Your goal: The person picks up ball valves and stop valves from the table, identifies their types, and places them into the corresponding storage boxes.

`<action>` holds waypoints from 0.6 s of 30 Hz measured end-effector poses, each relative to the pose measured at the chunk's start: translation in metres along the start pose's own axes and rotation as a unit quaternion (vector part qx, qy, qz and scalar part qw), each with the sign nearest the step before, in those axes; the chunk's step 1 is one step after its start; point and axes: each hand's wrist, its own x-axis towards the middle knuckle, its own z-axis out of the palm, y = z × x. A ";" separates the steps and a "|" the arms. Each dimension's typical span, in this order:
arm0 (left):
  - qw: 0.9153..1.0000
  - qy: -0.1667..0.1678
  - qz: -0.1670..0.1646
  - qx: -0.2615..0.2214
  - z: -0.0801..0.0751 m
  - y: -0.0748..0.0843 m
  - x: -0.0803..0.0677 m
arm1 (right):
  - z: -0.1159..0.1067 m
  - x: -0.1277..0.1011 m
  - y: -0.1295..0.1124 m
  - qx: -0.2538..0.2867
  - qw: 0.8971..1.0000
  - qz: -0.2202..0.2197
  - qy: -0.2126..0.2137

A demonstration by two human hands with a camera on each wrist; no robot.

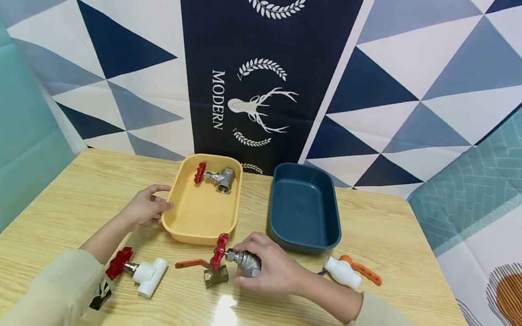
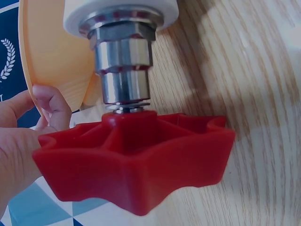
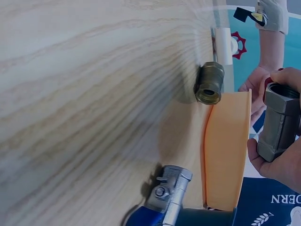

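Observation:
In the head view my right hand (image 1: 272,266) grips the silver body of a gate valve (image 1: 247,262), its red handwheel pointing left. The right wrist view shows this valve's threaded metal body (image 3: 280,122) between thumb and fingers. My left hand (image 1: 145,205) is at the left wall of the yellow tray (image 1: 198,240), bent fingers holding its rim. Another metal valve (image 1: 222,177) with a red handwheel lies inside that tray. Near my left forearm is a white plastic valve (image 1: 148,276) with a red handwheel. Below the held valve lies a brass ball valve (image 1: 216,276) with an orange-red lever.
A dark blue tray (image 1: 302,245) stands right of the yellow one. In front of it lies a white ball valve (image 1: 344,272) with an orange lever. A metal ball valve (image 3: 167,193) with a blue handle is partly hidden by my right arm in the head view.

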 end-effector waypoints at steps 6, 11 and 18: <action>1.000 -0.002 0.000 -0.002 0.000 0.000 0.000 | -0.004 0.004 -0.002 0.002 1.000 -0.008 0.013; 1.000 0.000 0.000 0.004 -0.001 0.000 0.000 | -0.004 0.006 -0.003 0.000 1.000 -0.009 0.017; 1.000 -0.003 0.003 0.003 -0.001 -0.001 -0.001 | -0.004 0.009 -0.004 0.006 1.000 -0.005 0.019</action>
